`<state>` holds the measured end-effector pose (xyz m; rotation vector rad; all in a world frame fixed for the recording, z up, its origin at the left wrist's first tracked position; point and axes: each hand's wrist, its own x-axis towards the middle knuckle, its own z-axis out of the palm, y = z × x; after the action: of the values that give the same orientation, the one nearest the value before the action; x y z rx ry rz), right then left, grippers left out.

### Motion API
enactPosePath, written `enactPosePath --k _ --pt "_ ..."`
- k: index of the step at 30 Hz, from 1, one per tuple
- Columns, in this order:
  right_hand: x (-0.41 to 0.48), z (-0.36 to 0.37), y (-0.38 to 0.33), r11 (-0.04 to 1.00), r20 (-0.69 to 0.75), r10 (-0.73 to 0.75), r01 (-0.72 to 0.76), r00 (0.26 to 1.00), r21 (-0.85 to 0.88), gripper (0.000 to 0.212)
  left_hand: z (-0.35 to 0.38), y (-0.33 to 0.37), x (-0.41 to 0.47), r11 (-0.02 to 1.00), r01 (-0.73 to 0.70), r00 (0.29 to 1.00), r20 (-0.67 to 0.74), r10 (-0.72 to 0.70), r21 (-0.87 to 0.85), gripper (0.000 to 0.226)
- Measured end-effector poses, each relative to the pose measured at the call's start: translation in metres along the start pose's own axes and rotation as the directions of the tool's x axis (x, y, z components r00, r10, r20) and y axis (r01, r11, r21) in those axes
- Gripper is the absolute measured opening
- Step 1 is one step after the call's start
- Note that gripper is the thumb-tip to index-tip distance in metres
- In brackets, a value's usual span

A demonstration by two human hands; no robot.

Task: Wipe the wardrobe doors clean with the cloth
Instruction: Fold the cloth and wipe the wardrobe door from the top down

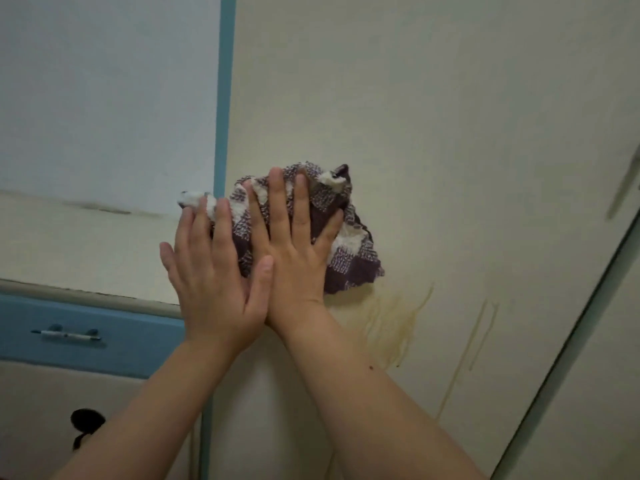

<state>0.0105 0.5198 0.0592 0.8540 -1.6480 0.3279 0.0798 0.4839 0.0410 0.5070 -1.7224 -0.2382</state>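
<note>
The crumpled purple-and-white checked woven cloth (304,223) lies pressed flat against the cream-painted wardrobe door panel (433,116), just right of the blue vertical edge strip (223,98). The right hand (294,251) bears on the cloth with fingers spread and palm flat, not clenched; the left hand (211,271) is likewise flat and spread, its fingertips on the cloth's left edge, its thumb overlapping the right hand. Judged step: wiping in progress on the mid-panel. Yellowish dried drip stains (398,323) sit directly below the cloth, with thinner runs further right, so the next move probably calls for a firm downward stroke over them under two-handed pressure. To the left, a blue drawer front (131,341) carries a metal bar handle (65,335). No brand, label or legible writing is visible anywhere.
</note>
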Motion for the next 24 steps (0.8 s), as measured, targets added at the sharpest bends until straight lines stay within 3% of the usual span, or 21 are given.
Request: enactPosePath --k 7,12,19,24 --pt "-0.005 0.001 0.011 0.998 0.047 -0.058 0.060 0.997 -0.032 0.072 0.008 -0.005 -0.016 0.998 -0.003 0.998 -0.058 0.000 -0.059 0.069" --pt "-0.025 0.003 0.031 0.996 -0.029 0.077 -0.079 0.997 -0.051 0.068 0.020 0.005 -0.026 0.993 -0.111 0.994 0.001 0.111 -0.035 0.067" --pt "-0.041 0.004 0.079 0.977 0.001 0.213 -0.213 0.977 0.018 0.074 0.042 0.021 -0.035 0.966 -0.256 0.966 0.035 0.255 0.041 0.064" --pt "-0.053 0.004 0.136 0.930 -0.030 0.358 -0.353 0.933 0.103 0.078 0.053 0.013 -0.053 0.975 -0.206 0.978 0.040 0.204 0.078 0.068"
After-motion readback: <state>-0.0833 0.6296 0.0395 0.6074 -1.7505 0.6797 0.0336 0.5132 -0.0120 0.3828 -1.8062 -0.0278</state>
